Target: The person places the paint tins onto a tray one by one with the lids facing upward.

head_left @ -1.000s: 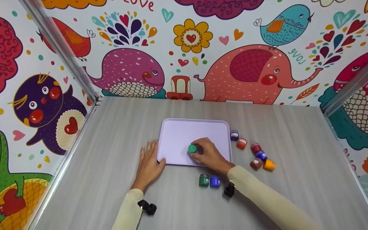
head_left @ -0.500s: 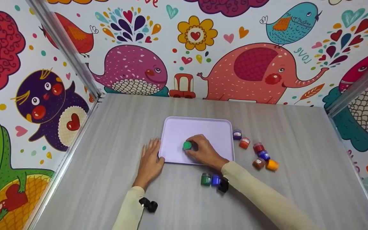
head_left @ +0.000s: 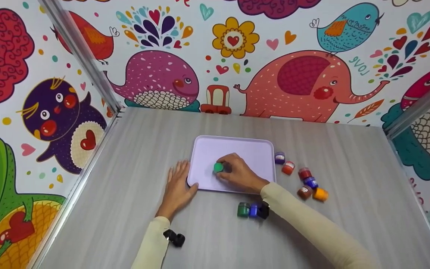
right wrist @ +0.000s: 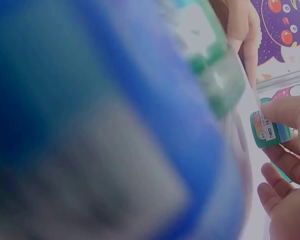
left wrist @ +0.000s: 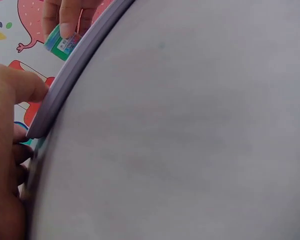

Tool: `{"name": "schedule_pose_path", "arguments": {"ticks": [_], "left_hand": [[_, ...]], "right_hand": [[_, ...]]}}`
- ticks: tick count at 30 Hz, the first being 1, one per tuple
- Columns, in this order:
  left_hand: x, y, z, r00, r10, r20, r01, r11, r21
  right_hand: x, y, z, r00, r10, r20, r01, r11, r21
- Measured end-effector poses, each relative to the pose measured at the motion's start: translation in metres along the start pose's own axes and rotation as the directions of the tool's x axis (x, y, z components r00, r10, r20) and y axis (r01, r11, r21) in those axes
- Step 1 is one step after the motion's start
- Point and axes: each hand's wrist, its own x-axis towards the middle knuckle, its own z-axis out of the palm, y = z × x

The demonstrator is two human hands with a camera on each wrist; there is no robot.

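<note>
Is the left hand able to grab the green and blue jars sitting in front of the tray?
Probably yes. The left hand rests flat on the table by the tray's left edge, holding nothing. The green jar and blue jar stand on open table nearby; only the right forearm lies just beyond them.

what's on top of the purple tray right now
One green paint jar, gripped by the right hand, sits on the purple tray. Whatever lies under that hand is hidden.

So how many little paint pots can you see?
9. One green pot sits on the tray, held by the right hand. Six lie right of the tray. Two stand near the right wrist; more may hide behind the arm.
</note>
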Motion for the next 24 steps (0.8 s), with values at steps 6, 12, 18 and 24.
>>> {"name": "schedule_pose_path", "arguments": {"ticks": [6, 12, 18, 24], "left_hand": [[0.005, 0.003, 0.001, 0.999, 0.017, 0.027, -0.016, 1.000, -0.022], [0.009, 0.005, 0.003, 0.998, 0.017, 0.064, -0.016, 1.000, -0.022], [0.005, 0.002, 0.002, 0.997, 0.018, 0.069, -0.017, 1.000, -0.012], [0.002, -0.002, -0.003, 0.999, 0.005, 0.054, -0.005, 1.000, 0.003]], "right_hand": [[0.003, 0.010, -0.011, 1.000, -0.013, 0.008, 0.013, 1.000, -0.026], [0.009, 0.014, -0.016, 0.999, -0.008, 0.032, 0.008, 1.000, -0.015], [0.017, 0.009, -0.009, 0.996, -0.001, 0.085, 0.003, 1.000, -0.024], [0.028, 0.003, 0.005, 0.989, -0.069, 0.132, 0.078, 0.995, -0.063]]}}
